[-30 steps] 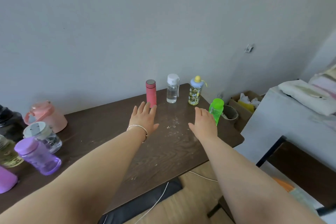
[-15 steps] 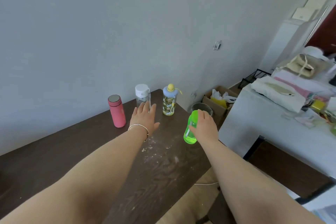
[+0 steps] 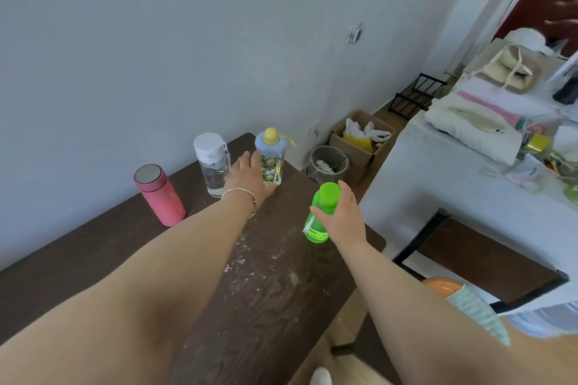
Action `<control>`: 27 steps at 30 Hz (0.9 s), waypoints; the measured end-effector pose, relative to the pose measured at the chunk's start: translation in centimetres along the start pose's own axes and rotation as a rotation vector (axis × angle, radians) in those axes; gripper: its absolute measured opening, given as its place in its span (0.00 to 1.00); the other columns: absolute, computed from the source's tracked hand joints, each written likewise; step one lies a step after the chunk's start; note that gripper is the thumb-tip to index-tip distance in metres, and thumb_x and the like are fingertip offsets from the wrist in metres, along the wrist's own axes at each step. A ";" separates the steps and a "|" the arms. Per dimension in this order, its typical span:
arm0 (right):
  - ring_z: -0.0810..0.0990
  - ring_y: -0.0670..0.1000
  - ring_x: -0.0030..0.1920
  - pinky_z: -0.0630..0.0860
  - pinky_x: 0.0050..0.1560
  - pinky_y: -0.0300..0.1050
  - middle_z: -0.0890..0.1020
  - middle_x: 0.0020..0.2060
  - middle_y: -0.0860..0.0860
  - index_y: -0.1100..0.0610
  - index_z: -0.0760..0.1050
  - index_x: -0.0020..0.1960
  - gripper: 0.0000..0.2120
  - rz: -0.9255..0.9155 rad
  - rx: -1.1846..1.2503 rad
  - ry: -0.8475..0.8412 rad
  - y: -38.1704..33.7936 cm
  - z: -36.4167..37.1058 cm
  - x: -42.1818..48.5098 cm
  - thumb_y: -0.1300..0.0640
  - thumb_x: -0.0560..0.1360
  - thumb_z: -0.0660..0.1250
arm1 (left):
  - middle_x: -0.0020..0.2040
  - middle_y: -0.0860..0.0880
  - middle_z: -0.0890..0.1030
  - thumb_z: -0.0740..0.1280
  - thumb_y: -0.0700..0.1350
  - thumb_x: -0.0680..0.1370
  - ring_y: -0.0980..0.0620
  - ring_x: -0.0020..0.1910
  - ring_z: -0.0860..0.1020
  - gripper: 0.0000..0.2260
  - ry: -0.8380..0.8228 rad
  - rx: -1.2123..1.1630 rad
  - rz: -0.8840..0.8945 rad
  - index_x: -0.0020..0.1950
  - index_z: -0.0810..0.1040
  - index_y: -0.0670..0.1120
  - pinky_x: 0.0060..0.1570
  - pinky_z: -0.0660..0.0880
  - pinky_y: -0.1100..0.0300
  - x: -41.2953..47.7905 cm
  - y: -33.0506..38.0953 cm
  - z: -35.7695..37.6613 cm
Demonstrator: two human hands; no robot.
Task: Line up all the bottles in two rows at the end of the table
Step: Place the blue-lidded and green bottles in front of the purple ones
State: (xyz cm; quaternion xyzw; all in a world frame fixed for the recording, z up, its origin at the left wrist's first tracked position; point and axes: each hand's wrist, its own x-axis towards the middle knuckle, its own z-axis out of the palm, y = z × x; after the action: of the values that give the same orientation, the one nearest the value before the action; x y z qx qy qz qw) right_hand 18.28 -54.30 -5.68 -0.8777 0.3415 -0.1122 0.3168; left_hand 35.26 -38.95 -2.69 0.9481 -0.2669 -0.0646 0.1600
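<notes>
Now your right hand (image 3: 343,217) wraps the green bottle (image 3: 320,212) from its right side, fingers curled over the cap, the base near the table's (image 3: 93,259) right edge. Your left hand (image 3: 248,176) is spread flat, touching the patterned bottle (image 3: 271,156), between it and the clear bottle (image 3: 212,162). Farther left, apart, stands the pink flask (image 3: 159,194).

Green bottle (image 3: 322,212), pink flask (image 3: 159,195), brown table (image 3: 266,306)

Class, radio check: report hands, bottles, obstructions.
Right hand shut on green bottle. Left hand open at patterned bottle. Pink flask, clear bottle standing. No obstruction.
</notes>
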 end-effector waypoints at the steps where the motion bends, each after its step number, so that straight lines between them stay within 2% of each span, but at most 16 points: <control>1: 0.72 0.56 0.67 0.73 0.61 0.50 0.68 0.71 0.53 0.52 0.55 0.76 0.41 -0.007 0.025 0.000 0.0 0.0 0.2 0.43 0.72 0.74 | 0.79 0.41 0.55 0.69 0.57 0.76 0.40 0.78 0.55 0.41 0.005 -0.034 -0.015 0.79 0.50 0.43 0.73 0.61 0.47 0.6 0.2 0.2; 7: 0.73 0.54 0.66 0.71 0.57 0.43 0.69 0.69 0.52 0.52 0.58 0.75 0.40 -0.021 0.089 0.007 0.2 0.2 0.9 0.45 0.71 0.75 | 0.77 0.39 0.59 0.73 0.56 0.74 0.38 0.73 0.63 0.45 0.054 -0.255 -0.167 0.79 0.50 0.41 0.70 0.65 0.46 3.4 1.0 1.2; 12: 0.71 0.53 0.68 0.74 0.60 0.47 0.67 0.71 0.51 0.50 0.55 0.76 0.42 -0.043 0.065 0.004 0.6 0.4 1.7 0.44 0.72 0.74 | 0.76 0.39 0.60 0.75 0.57 0.72 0.38 0.73 0.64 0.48 0.080 -0.412 -0.246 0.80 0.50 0.42 0.70 0.65 0.45 6.1 1.5 2.5; 17: 0.70 0.50 0.68 0.77 0.60 0.46 0.66 0.71 0.48 0.47 0.53 0.76 0.42 -0.072 0.077 -0.005 1.2 0.6 2.3 0.44 0.71 0.75 | 0.74 0.40 0.62 0.77 0.54 0.70 0.37 0.69 0.68 0.47 0.092 -0.548 -0.278 0.79 0.51 0.46 0.67 0.69 0.43 8.5 2.2 3.8; 23: 0.70 0.50 0.68 0.77 0.60 0.44 0.66 0.71 0.48 0.46 0.54 0.76 0.43 -0.104 0.078 0.007 1.6 0.9 3.1 0.43 0.70 0.76 | 0.73 0.40 0.63 0.77 0.48 0.70 0.38 0.68 0.70 0.47 0.154 -0.626 -0.297 0.79 0.51 0.47 0.65 0.70 0.47 10.1 2.4 5.2; 27: 0.69 0.49 0.69 0.75 0.61 0.43 0.66 0.71 0.47 0.46 0.54 0.76 0.44 -0.106 0.085 0.008 1.8 1.1 3.3 0.43 0.69 0.76 | 0.71 0.41 0.66 0.77 0.45 0.70 0.40 0.67 0.72 0.44 0.232 -0.630 -0.273 0.79 0.54 0.47 0.64 0.71 0.48 10.2 2.3 5.8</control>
State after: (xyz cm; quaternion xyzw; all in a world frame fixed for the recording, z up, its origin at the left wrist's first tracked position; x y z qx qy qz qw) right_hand 20.24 -57.07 -7.71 -0.8799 0.2907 -0.1470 0.3458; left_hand 41.61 -47.71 -7.79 0.8802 -0.0851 -0.0564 0.4634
